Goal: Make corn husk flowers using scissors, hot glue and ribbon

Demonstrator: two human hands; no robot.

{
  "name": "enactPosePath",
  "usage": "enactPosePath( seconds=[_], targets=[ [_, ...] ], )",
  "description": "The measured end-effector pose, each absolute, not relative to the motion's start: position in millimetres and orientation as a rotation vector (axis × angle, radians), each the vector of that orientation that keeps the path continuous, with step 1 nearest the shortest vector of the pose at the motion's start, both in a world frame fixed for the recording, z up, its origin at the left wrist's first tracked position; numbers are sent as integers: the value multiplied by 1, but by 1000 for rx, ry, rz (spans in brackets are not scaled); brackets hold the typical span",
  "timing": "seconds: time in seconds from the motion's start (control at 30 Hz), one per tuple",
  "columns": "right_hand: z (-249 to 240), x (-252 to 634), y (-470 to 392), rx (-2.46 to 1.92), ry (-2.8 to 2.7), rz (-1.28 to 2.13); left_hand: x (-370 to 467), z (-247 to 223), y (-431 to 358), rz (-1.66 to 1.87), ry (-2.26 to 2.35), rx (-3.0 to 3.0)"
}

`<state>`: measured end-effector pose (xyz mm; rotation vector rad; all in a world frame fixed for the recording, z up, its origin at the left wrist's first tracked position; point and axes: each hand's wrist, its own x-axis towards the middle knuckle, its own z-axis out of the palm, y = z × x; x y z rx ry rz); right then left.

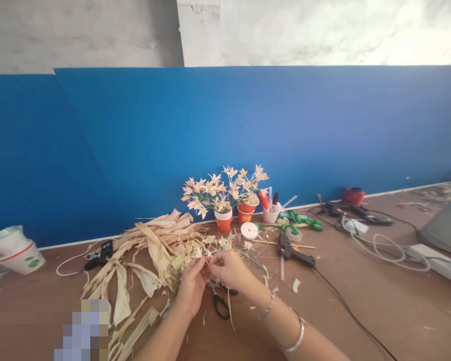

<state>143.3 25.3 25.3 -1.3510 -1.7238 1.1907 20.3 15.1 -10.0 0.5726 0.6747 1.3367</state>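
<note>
My left hand (192,282) and my right hand (231,271) meet fingertip to fingertip low over the table. Both are closed in a pinch; what lies between the fingers is too small and covered to name. Partly hidden beneath my hands are black-handled scissors (221,308). A thin pale strip (231,313) hangs or lies beside them, below my right hand. To the left spreads a heap of dried corn husks (154,245), reaching close to my left hand. Just beyond my fingers lie small cut husk pieces and thin wires (253,258).
Behind stand husk flowers (218,193) in red paper cups (224,221), near a white ribbon spool (249,230). A glue gun (295,253) trails its cord rightward. Green ribbon (298,220), a cup of tools (271,215) and white cables (383,250) lie right; a white bucket (24,258) stands left.
</note>
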Motion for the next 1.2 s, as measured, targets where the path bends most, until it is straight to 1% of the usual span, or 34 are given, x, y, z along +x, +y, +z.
enactPosePath(
  seconds=[0.53,0.73,0.9,1.0,1.2],
  targets=[
    [19,142,28,-1323,-1693,1180,21,-13,17,1383,689,620],
    [30,142,26,-1274,-1633,1336,22,-10,16,1421,714,649],
    [31,141,26,-1260,-1596,1320,22,-5,14,1379,742,706],
    [28,140,25,-1305,-1646,1160,22,-6,15,1391,748,686],
    [30,139,18,-1445,-1853,622,20,-8,16,1385,715,618]
  ],
)
